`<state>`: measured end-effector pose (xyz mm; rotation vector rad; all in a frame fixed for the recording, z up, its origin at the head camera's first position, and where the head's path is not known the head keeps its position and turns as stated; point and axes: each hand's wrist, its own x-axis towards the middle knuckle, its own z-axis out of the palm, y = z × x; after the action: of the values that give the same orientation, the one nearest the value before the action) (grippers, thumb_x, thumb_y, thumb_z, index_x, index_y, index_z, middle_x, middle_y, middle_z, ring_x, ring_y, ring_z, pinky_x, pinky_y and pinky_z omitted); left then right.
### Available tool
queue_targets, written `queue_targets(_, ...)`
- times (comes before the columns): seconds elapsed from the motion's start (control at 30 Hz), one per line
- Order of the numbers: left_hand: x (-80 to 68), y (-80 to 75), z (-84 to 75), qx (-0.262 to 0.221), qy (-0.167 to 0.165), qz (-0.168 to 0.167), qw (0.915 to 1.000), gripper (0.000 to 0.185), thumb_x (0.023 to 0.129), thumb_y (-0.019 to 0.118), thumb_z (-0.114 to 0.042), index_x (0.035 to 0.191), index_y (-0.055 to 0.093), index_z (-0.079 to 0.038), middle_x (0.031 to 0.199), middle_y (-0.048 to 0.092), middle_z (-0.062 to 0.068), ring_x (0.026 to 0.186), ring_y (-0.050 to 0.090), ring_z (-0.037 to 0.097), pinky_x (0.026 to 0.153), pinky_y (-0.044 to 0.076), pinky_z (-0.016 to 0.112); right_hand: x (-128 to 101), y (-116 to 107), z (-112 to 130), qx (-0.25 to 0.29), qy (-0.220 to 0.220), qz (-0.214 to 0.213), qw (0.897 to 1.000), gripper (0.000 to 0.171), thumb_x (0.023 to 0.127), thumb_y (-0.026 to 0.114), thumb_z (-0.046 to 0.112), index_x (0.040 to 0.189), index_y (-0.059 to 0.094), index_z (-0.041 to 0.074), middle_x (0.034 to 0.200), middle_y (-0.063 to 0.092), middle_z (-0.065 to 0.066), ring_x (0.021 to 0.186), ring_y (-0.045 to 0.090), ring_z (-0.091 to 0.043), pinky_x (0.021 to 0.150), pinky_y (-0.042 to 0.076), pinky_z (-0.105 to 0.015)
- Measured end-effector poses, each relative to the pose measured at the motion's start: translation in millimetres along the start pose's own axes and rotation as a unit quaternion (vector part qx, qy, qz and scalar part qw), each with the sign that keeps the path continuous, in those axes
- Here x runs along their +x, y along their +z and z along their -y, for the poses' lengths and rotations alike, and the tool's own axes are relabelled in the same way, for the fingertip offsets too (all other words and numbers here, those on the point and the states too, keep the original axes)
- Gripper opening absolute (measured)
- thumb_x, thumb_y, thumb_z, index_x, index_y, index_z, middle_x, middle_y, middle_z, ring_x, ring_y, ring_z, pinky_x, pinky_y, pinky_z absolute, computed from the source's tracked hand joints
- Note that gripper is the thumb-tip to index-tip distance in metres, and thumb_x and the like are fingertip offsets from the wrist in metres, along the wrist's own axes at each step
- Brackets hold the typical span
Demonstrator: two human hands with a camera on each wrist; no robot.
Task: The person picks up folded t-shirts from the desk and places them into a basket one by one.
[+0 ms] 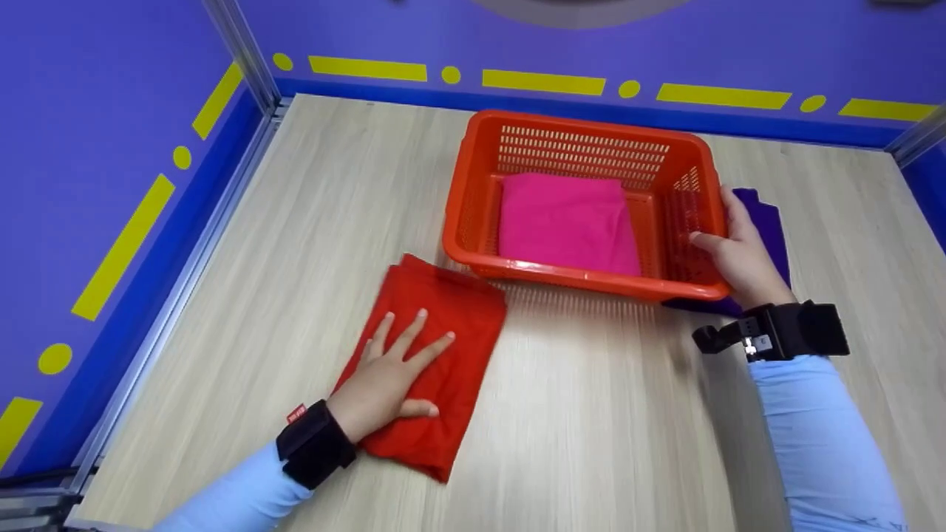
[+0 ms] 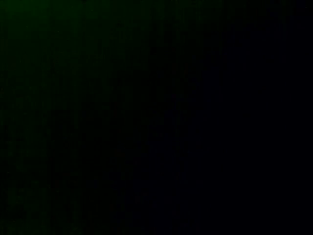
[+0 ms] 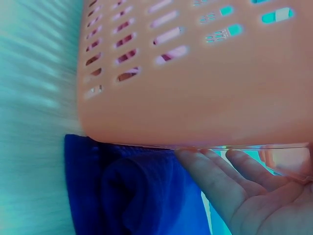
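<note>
My left hand (image 1: 384,384) lies with spread fingers on a folded red cloth (image 1: 462,347) at the front left of the basket. An orange-red plastic basket (image 1: 584,279) with slotted walls stands at the back of the table, with a folded pink cloth (image 1: 565,222) inside it. At the basket's right end, my right hand (image 1: 743,258) grips the rim, thumb inside and fingers outside. A folded purple cloth (image 1: 768,229) lies beside and partly behind that hand; the right wrist view shows the blue-looking cloth (image 3: 142,196) against the basket's edge. The left wrist view is dark.
A pale wood-grain table (image 1: 591,414) carries everything. Blue-purple panels (image 1: 369,37) with yellow marks border it at the back and left, and a metal rail (image 1: 185,288) runs along the left edge. Both wrists wear black straps (image 1: 802,332).
</note>
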<state>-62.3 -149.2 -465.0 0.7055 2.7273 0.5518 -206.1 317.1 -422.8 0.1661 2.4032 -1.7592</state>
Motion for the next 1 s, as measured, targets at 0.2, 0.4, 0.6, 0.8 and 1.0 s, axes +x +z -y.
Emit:
queue_targets(0.2, 8.9, -0.3, -5.8, -0.015, 0.066, 0.062, 0.9958, 0.093, 0.078, 0.084, -0.041, 0.157, 0.04, -0.022, 0.167, 0.017, 0.019, 0.148, 0.007, 0.055, 0.114, 0.024, 0.069, -0.9, -1.3, -0.9, -0.001, 0.005, -0.001, 1.0, 0.084, 0.103, 0.045, 0.002, 0.163, -0.009, 0.024, 0.169, 0.006, -0.013, 0.144, 0.027, -0.032, 0.116, 0.034, -0.049)
queue_targets(0.4, 20.0, -0.3, -12.0, 0.0, 0.115, 0.096, 0.9887, 0.095, 0.076, 0.084, -0.047, 0.157, 0.04, -0.027, 0.168, 0.017, 0.013, 0.151, 0.005, 0.049, 0.116, 0.024, 0.065, -1.7, -1.7, -0.5, -0.006, 0.006, -0.003, 1.0, 0.083, 0.104, 0.044, 0.004, 0.163, -0.01, 0.026, 0.169, 0.008, -0.014, 0.144, 0.027, -0.034, 0.117, 0.032, -0.054)
queue_targets(0.6, 32.0, -1.0, -20.3, 0.018, 0.178, 0.132, 0.9749, 0.096, 0.075, 0.082, -0.05, 0.158, 0.039, -0.03, 0.169, 0.016, 0.01, 0.152, 0.005, 0.047, 0.118, 0.02, 0.064, -2.5, -2.6, -1.0, -0.011, 0.009, -0.005, 1.0, 0.083, 0.104, 0.044, 0.004, 0.163, -0.01, 0.026, 0.168, 0.008, -0.016, 0.144, 0.028, -0.034, 0.116, 0.035, -0.052)
queue_targets(0.8, 57.3, -4.5, -33.9, 0.048, 0.215, 0.163, 0.9617, 0.095, 0.073, 0.082, -0.052, 0.156, 0.041, -0.034, 0.169, 0.017, 0.006, 0.152, 0.006, 0.047, 0.119, 0.023, 0.06, -1.6, -3.0, 0.2, -0.005, 0.004, -0.007, 1.0, 0.084, 0.104, 0.045, 0.003, 0.163, -0.009, 0.026, 0.168, 0.008, -0.015, 0.144, 0.027, -0.034, 0.115, 0.035, -0.054)
queue_targets(1.0, 84.2, -5.9, -43.1, 0.06, 0.274, 0.171, 0.9447, 0.091, 0.072, 0.084, -0.053, 0.153, 0.047, -0.031, 0.168, 0.02, 0.007, 0.152, 0.008, 0.047, 0.119, 0.018, 0.063, -1.4, 0.4, -0.7, -0.007, -0.003, -0.011, 1.0, 0.084, 0.103, 0.047, 0.003, 0.164, -0.007, 0.025, 0.166, 0.013, -0.017, 0.141, 0.031, -0.032, 0.113, 0.037, -0.051)
